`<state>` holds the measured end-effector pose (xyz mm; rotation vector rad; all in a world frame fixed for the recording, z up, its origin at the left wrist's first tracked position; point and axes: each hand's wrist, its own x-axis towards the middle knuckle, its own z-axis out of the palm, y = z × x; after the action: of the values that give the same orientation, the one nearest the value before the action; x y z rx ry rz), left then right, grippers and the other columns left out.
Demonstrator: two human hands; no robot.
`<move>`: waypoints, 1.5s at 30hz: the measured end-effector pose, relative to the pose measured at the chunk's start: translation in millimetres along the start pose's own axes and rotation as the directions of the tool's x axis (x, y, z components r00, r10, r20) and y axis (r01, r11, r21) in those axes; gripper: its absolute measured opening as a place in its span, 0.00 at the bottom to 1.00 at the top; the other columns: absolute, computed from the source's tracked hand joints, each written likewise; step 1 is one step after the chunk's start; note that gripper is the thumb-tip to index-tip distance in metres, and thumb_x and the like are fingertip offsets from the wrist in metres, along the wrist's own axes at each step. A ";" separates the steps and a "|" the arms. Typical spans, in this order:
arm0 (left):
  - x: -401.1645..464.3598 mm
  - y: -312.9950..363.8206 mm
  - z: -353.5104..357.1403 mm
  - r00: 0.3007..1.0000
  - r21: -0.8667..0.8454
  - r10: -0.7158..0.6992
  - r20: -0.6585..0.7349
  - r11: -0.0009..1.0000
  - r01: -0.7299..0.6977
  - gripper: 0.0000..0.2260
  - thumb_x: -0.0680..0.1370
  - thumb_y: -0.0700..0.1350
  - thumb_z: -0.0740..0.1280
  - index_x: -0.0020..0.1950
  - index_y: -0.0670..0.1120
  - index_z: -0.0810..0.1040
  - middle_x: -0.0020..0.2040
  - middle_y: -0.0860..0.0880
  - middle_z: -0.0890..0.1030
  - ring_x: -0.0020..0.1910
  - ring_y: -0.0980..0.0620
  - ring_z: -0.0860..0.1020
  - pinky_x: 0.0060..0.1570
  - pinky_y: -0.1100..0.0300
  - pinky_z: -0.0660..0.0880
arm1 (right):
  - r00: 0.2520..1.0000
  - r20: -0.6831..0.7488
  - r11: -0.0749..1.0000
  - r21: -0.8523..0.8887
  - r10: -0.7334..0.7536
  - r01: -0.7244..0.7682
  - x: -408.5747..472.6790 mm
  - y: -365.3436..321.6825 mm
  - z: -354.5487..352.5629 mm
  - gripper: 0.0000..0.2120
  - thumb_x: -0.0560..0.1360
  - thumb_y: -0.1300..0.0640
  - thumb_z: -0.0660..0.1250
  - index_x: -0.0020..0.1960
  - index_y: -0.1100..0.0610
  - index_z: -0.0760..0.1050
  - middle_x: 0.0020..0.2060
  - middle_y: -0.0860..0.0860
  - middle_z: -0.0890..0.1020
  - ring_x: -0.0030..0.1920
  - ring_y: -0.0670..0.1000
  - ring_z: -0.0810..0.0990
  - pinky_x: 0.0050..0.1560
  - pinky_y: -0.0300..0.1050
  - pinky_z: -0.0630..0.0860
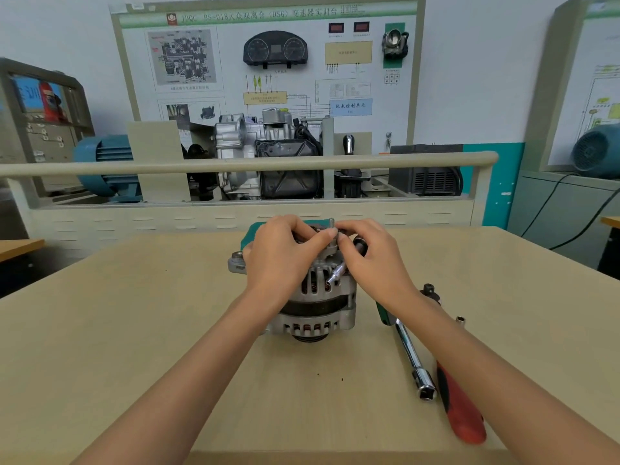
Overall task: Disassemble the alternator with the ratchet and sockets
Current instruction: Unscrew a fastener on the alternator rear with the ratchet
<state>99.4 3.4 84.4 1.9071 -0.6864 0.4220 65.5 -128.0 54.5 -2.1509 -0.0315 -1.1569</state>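
Dull cast-metal alternator [318, 307], glossy chrome extension bar [413, 357], matt pale wood-grain table [134, 330].

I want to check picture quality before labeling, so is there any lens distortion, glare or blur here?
Head view: wide-angle bending curves the rail and table edges; soft, even light, faint shadows; small glints on the chrome extension bar; alternator fairly sharp, wall poster text slightly soft.

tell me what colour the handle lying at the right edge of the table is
Red handle, seen in the head view.

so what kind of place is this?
Likely an automotive training classroom: white wall-mounted transmission teaching board with instrument cluster, silver cutaway gearbox on a stand, and a silver finned alternator on the beige wooden workbench.
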 end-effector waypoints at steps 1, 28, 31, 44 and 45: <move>1.7 -1.2 -0.4 1.000 -0.006 0.000 0.016 1.000 0.000 0.12 0.72 0.56 0.70 0.33 0.52 0.74 0.32 0.56 0.76 0.39 0.53 0.76 0.54 0.47 0.74 | 1.000 0.005 1.000 0.002 0.000 0.000 -0.1 -0.1 0.1 0.11 0.77 0.61 0.63 0.58 0.57 0.77 0.51 0.53 0.78 0.43 0.38 0.73 0.43 0.23 0.67; 33.8 -84.7 -68.5 0.883 -0.165 -0.466 0.051 0.868 0.467 0.07 0.78 0.44 0.67 0.49 0.41 0.80 0.40 0.47 0.81 0.37 0.54 0.77 0.37 0.63 0.74 | 1.000 -0.010 0.999 -0.040 -0.017 0.016 -0.2 5.7 2.5 0.12 0.78 0.60 0.61 0.60 0.56 0.77 0.51 0.51 0.77 0.42 0.39 0.72 0.44 0.23 0.67; 19.2 -120.9 -61.0 0.853 0.069 -0.506 0.130 0.863 0.501 0.06 0.76 0.43 0.69 0.41 0.40 0.81 0.38 0.46 0.80 0.33 0.54 0.74 0.31 0.63 0.66 | 0.999 -0.012 0.998 -0.045 -0.037 0.037 -0.1 6.4 3.6 0.12 0.78 0.61 0.61 0.60 0.57 0.77 0.50 0.52 0.78 0.42 0.38 0.72 0.44 0.22 0.67; 6.9 -152.9 -46.9 0.896 0.537 -0.433 0.092 0.780 0.322 0.10 0.76 0.48 0.69 0.39 0.43 0.81 0.36 0.49 0.79 0.37 0.53 0.74 0.39 0.62 0.67 | 0.999 0.003 0.999 -0.040 -0.036 0.036 1.8 8.0 2.9 0.13 0.78 0.61 0.61 0.60 0.57 0.76 0.50 0.52 0.77 0.45 0.46 0.75 0.44 0.25 0.68; 9.3 -147.1 -46.6 0.921 0.507 -0.384 0.060 0.807 0.303 0.10 0.77 0.48 0.68 0.43 0.41 0.81 0.40 0.47 0.80 0.39 0.52 0.74 0.40 0.61 0.66 | 1.000 0.007 0.999 -0.040 -0.029 0.030 2.2 8.4 2.3 0.13 0.78 0.61 0.61 0.60 0.57 0.76 0.50 0.52 0.77 0.45 0.46 0.75 0.44 0.25 0.68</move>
<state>200.0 89.7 4.9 2.5175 -0.3274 0.2180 71.3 -133.8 50.6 -2.1963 -0.0436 -1.1762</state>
